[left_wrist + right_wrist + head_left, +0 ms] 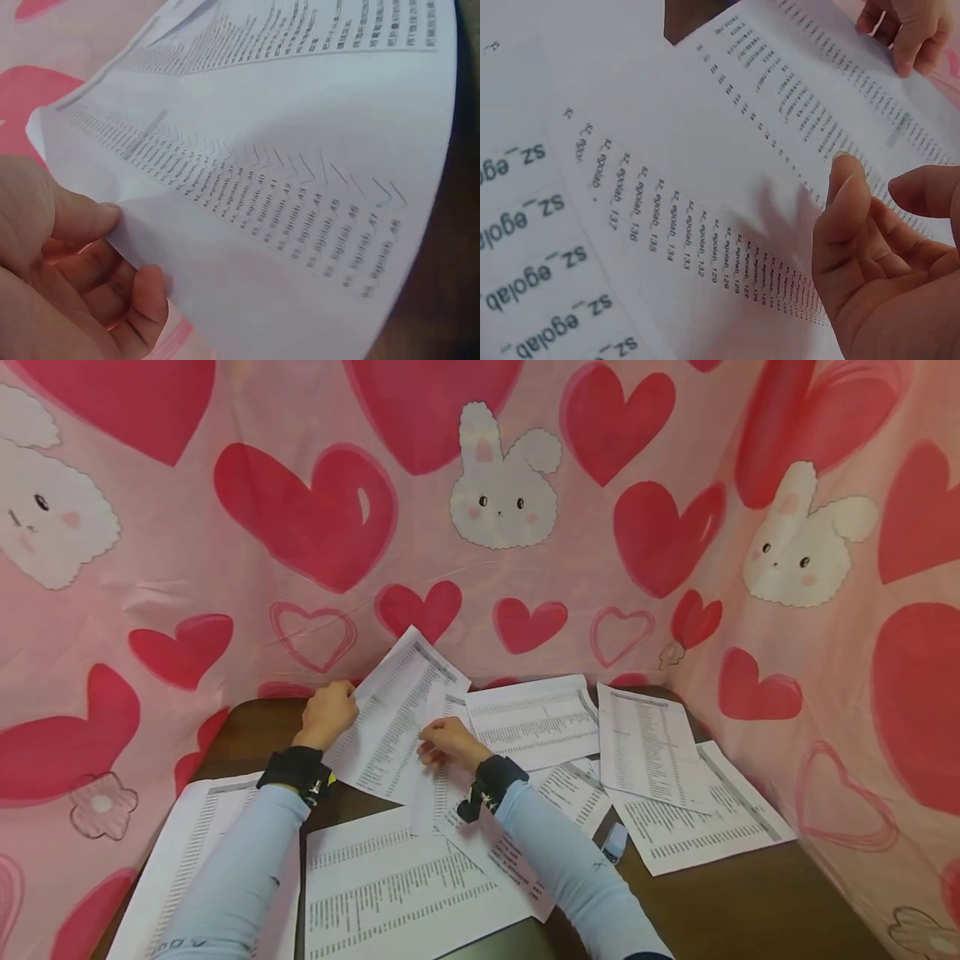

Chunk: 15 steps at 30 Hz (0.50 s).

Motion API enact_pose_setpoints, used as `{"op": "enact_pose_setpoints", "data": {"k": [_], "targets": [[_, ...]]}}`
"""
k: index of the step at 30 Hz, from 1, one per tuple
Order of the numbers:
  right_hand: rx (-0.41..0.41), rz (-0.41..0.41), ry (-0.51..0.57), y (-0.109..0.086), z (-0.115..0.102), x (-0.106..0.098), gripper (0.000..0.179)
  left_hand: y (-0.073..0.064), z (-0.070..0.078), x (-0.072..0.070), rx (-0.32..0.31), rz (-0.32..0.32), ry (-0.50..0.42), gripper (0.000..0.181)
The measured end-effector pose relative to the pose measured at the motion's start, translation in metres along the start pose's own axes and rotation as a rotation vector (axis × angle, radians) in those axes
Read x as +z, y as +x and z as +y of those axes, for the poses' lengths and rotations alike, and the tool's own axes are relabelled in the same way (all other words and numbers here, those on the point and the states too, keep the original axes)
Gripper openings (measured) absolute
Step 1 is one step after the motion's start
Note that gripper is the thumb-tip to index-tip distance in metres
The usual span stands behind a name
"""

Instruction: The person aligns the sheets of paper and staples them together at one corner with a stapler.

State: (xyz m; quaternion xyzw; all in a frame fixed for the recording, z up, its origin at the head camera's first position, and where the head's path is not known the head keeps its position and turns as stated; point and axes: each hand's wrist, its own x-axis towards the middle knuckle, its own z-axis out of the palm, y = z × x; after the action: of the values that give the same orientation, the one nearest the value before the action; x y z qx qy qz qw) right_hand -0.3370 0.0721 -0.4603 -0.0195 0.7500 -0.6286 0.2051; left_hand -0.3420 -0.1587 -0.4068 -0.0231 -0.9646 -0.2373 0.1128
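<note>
My left hand (328, 717) pinches the left edge of a printed sheet (390, 727), which is lifted at a slant at the back of the table. In the left wrist view, the thumb and curled fingers grip this sheet (300, 120), where handwritten ticks run beside the rows of text. My right hand (453, 742) hovers over another printed sheet (450, 793) just right of the lifted one. Seen from the right wrist, this hand (885, 277) has its thumb apart from loosely bent fingers, with nothing between them.
Several printed sheets overlap across the dark table (787, 893), including one wide sheet (405, 910) in front and one sheet (652, 743) at right. A small blue-and-white object (615, 842) lies between sheets. A pink heart-patterned cloth (540, 577) hangs behind and at the sides.
</note>
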Motion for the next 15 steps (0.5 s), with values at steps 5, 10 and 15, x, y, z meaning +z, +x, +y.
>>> {"op": "enact_pose_setpoints", "data": {"k": [5,10,15], "targets": [[-0.017,0.012,0.01,0.003,-0.005,-0.005,0.02,0.0,0.003,-0.013,0.032,0.081,-0.037,0.024],[-0.037,0.045,0.015,0.006,-0.018,-0.013,0.017,0.0,0.005,-0.029,0.057,0.169,-0.068,0.024],[-0.054,0.073,0.008,0.011,-0.029,-0.02,0.014,-0.002,0.005,-0.047,0.054,0.196,-0.094,0.025]]}}
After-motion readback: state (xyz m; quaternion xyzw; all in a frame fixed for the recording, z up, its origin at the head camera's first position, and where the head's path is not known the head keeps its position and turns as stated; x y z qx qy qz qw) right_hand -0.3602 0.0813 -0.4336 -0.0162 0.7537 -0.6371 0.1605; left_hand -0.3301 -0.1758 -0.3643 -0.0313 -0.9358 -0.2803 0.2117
